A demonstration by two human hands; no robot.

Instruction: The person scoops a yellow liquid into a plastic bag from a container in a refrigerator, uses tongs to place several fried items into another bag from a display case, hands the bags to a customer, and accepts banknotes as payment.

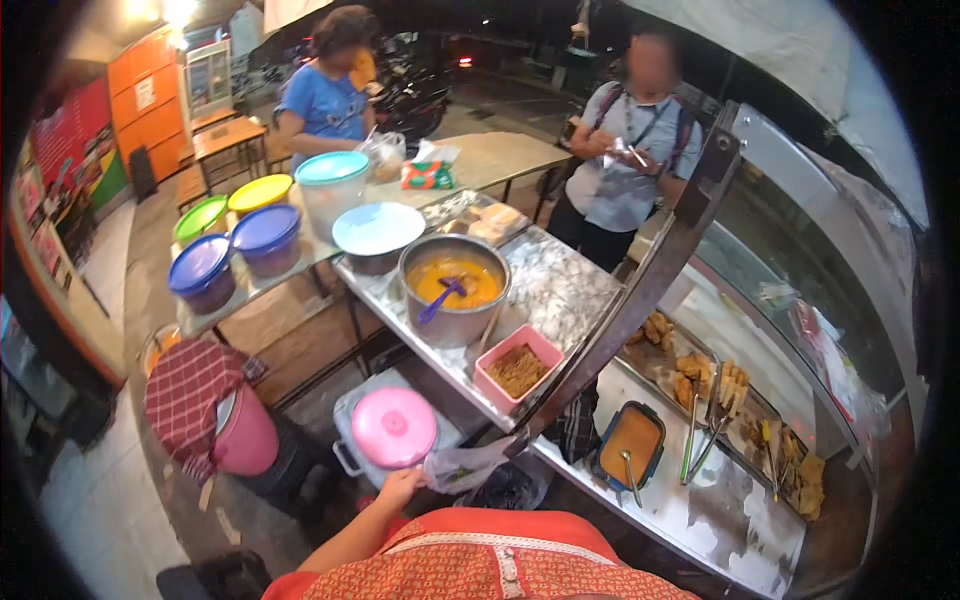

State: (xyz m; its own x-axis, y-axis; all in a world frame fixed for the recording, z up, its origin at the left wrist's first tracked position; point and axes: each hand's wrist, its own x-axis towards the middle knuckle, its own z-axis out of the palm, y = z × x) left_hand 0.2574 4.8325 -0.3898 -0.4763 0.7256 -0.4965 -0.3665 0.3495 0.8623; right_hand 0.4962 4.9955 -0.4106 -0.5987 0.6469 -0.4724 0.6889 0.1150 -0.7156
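Note:
My left hand (403, 487) reaches out low in front of me, its fingers pinching the edge of a clear plastic bag (461, 469) that hangs by the cart's metal post (630, 292). Just beyond the hand is a pink round lid (394, 427) on a grey container (349, 457). My right hand is out of view. On the metal counter before me stand a large pot (454, 330) of orange soup with a purple ladle (442, 300) in it, and a pink tub (486, 386) of brown crumbly food.
Right, a container of orange sauce (634, 439) with a spoon sits beside a tray (667, 367) of fried food and tongs (694, 427). Left are lidded tubs (266, 229) and a cloth-draped pink bucket (247, 442). Two people (326, 101) (630, 157) stand across the tables.

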